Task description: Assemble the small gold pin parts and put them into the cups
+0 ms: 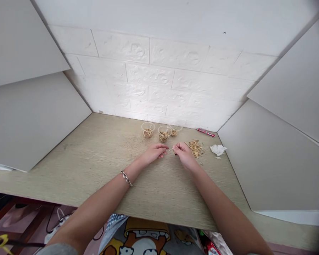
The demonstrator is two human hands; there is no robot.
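My right hand [184, 156] pinches a thin metallic pin [171, 149] that points left toward my other hand. Just left of the pin, my left hand [155, 153] has its fingers bent and close together; whether anything small is between them is too small to tell. Beyond my hands stand a left clear cup [148, 131], a middle clear cup [164, 134] and a right clear cup [175, 130], each with small golden pieces inside. A pile of golden pins [195, 148] lies to the right of my right hand.
A crumpled white tissue [218, 149] and a red tube-like packet [206, 132] lie at the right. Tiny bits are scattered on the table [95, 156] left of the cups. Grey panels flank both sides, and a white brick-patterned wall [159, 78] rises behind.
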